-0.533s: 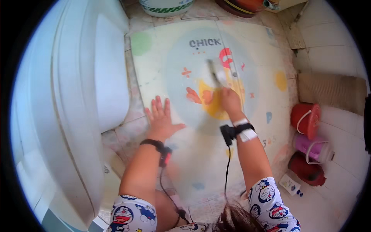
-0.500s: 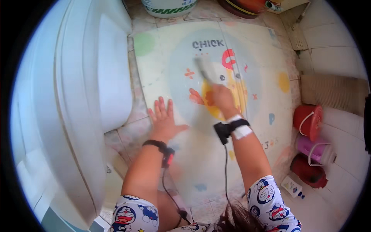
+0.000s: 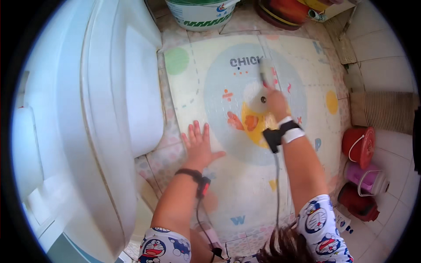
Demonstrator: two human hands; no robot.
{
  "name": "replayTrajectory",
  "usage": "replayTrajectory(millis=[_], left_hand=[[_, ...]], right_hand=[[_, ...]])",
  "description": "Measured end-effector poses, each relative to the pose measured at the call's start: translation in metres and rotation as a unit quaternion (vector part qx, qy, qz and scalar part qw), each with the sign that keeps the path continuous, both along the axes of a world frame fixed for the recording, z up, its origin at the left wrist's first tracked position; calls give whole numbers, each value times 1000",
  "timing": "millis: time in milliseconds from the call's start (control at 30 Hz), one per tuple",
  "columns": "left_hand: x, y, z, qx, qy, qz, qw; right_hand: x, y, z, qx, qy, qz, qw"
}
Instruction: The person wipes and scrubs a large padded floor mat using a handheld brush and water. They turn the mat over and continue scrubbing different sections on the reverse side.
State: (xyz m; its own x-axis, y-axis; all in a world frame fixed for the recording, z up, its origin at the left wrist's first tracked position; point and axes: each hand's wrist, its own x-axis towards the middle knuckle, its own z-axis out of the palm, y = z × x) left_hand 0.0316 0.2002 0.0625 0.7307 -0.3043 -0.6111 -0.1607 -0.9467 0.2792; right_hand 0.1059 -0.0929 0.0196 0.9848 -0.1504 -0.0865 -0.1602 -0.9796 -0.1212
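Note:
A pale play mat printed with a cartoon bird lies on the tiled floor, its surface shiny with wet patches. Pressed flat on its left side, fingers spread, is my left hand. My right hand is closed around the handle of a scrubbing brush, which points away from me over the upper middle of the mat. Motion blurs the brush and the fingers holding it. Both wrists wear black straps with small devices and cables.
A white tub fixture runs along the left. A white and green bucket and a red basin stand at the far side. By the right wall are a red bucket, a purple container and a dark red container.
My right hand has swept the brush rightward across the mat, and the brush now points more straight ahead. My left hand stays flat in place; the whole view has shifted slightly.

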Motion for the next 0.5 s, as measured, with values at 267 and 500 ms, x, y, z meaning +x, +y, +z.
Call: replayTrajectory(millis=[267, 500], left_hand=[[0, -5, -8, 24, -22, -3, 999], [-1, -10, -8, -32, -22, 5, 999]], right_hand=[[47, 179, 21, 171, 156, -30, 972], [6, 39, -2, 143, -14, -155, 977]])
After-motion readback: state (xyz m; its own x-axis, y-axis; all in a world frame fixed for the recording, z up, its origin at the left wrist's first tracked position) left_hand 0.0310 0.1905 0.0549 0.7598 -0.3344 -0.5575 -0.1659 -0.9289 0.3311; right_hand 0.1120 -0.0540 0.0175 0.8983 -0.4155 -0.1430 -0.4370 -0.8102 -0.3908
